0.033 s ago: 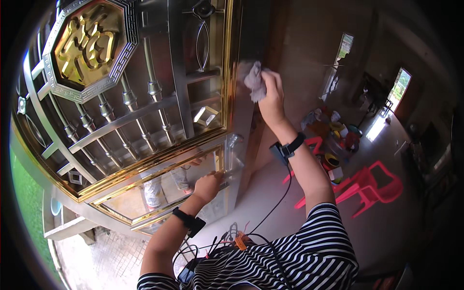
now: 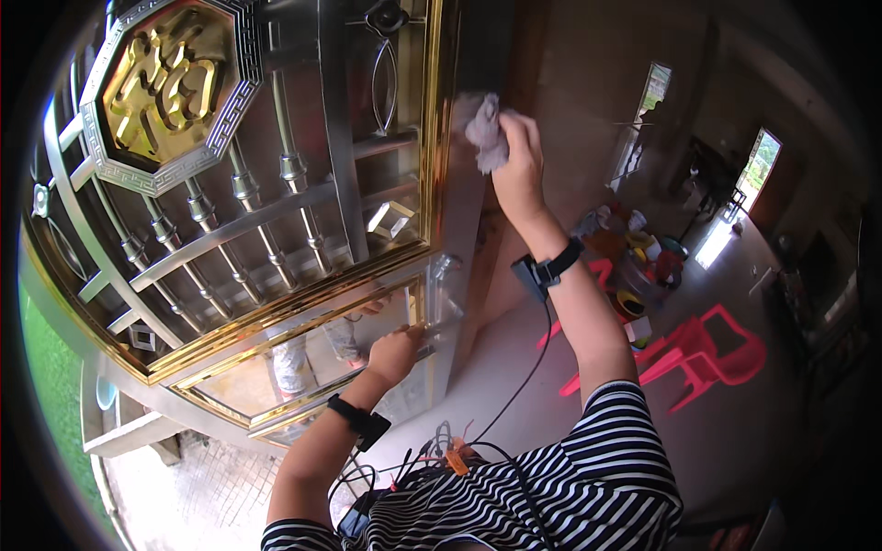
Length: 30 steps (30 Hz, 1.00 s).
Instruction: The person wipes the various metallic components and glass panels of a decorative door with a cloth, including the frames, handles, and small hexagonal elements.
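Observation:
A crumpled grey-purple cloth (image 2: pixel 486 133) is bunched in my right hand (image 2: pixel 520 170), raised beside the gold-trimmed edge of a metal door (image 2: pixel 349 197). The cloth is against or very near the door's smooth side strip; contact cannot be made out. Lower down, my left hand (image 2: pixel 395 356) is closed, its fingers at the gold trim (image 2: pixel 415 298) of a mirror-like lower panel (image 2: pixel 248 363). What those fingers grip, if anything, is hidden. The panel reflects a hand and legs. Above it are silver bars and an octagonal gold emblem (image 2: pixel 165 87).
A black cable (image 2: pixel 519 399) runs from my right wrist strap to a bundle of wires at my chest. Toppled-looking red plastic chairs (image 2: pixel 703 358) and a pile of mixed items (image 2: pixel 643 253) occupy the floor at right. Paving (image 2: pixel 211 477) and grass lie outside, left.
My right hand and the cloth have shifted slightly upward along the door's edge. My left hand stays in the same place.

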Each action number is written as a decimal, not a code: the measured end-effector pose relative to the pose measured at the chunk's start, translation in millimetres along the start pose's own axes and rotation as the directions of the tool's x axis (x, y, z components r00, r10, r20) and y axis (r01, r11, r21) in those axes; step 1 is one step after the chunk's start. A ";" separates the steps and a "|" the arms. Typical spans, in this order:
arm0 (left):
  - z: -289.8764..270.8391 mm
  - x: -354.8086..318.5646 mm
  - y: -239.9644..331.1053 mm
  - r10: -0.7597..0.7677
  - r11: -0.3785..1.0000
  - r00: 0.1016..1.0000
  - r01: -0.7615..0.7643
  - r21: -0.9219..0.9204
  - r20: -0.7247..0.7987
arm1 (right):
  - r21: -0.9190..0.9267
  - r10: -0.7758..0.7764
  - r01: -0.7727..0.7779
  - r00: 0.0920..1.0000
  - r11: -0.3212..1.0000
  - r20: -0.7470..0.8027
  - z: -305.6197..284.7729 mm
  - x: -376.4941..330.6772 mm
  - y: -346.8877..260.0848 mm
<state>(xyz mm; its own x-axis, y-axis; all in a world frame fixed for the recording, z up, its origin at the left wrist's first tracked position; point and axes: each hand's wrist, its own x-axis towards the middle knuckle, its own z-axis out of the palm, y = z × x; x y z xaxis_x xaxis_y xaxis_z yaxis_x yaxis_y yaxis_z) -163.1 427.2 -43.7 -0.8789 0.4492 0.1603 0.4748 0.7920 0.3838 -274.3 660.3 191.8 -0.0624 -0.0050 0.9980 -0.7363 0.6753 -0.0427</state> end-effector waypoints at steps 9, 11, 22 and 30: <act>4.7 6.2 3.3 0.009 1.000 1.000 -0.009 -0.016 -0.008 | -0.176 -0.154 0.104 0.943 0.979 -0.296 19.5 164.5 21.0; 1.8 4.5 4.5 -0.019 0.999 1.000 0.019 -0.032 -0.005 | -0.076 -0.210 0.196 0.931 0.978 -0.298 20.7 152.0 22.0; -1.2 1.7 7.7 -0.032 0.999 0.999 0.033 -0.022 0.041 | -0.158 -0.157 0.219 0.930 0.963 0.331 -31.7 -57.3 4.4; 3.2 0.3 3.3 -0.005 0.998 0.999 0.003 -0.060 -0.042 | -0.126 -0.261 0.244 0.955 0.962 -0.140 8.5 120.1 -5.6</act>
<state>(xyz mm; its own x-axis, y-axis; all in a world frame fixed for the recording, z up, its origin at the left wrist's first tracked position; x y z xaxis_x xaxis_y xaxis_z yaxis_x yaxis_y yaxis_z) -161.6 431.3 -45.2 -0.8825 0.4276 0.1960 0.4689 0.7667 0.4385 -283.4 649.7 311.6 0.2267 -0.0776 0.9709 -0.6383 0.7411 0.2083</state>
